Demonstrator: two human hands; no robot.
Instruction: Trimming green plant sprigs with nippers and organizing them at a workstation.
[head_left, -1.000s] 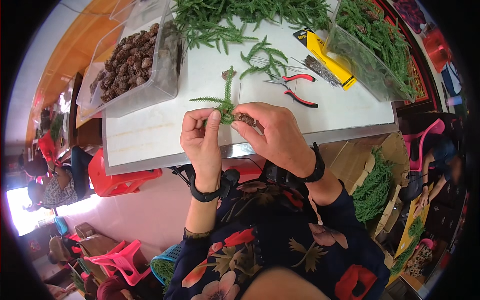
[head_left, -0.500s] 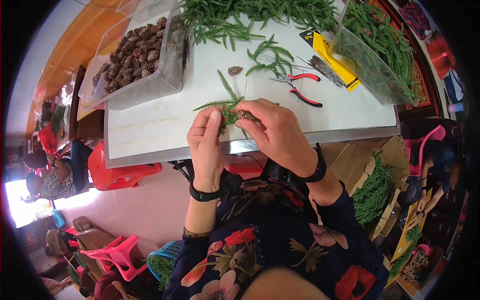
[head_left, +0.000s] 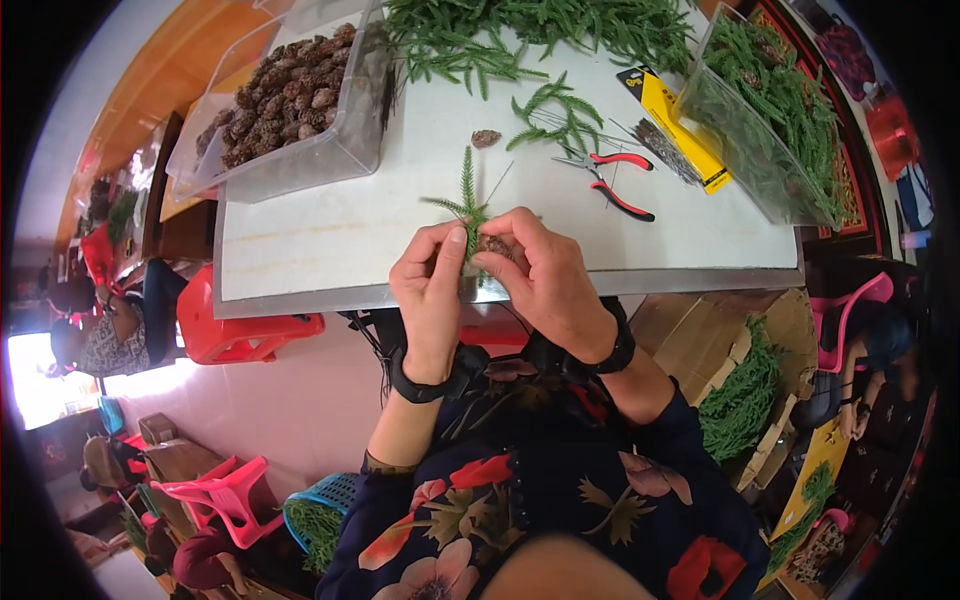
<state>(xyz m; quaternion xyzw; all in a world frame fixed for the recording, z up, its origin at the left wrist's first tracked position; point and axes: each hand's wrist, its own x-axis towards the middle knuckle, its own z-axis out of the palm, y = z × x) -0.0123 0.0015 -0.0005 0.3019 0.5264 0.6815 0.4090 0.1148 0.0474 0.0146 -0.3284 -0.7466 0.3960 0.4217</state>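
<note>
Close to the table's near edge, my left hand [head_left: 432, 282] pinches a green artificial pine sprig [head_left: 468, 190] between thumb and fingers. The sprig's longest frond points away from me, and a shorter one leans left. Beside it, my right hand [head_left: 552, 285] grips a brown pine cone [head_left: 494, 246] by thumb and fingertips, up against the sprig's base. A thin wire [head_left: 500, 180] sticks up from between the hands; its lower end is hidden. Another pine cone [head_left: 486, 138] lies beyond them on the white table [head_left: 300, 235].
Red-handled pliers [head_left: 622, 200] lie to the right, near a yellow card [head_left: 690, 140] with wires and some loose sprigs [head_left: 560, 115]. A clear bin of pine cones [head_left: 300, 165] stands left, a bin of greenery [head_left: 770, 120] right. A greenery pile [head_left: 540, 30] covers the far side.
The sprig has turned more upright between my hands, and the wire now leans to the right. The whole view has shifted slightly. Both hands keep their hold.
</note>
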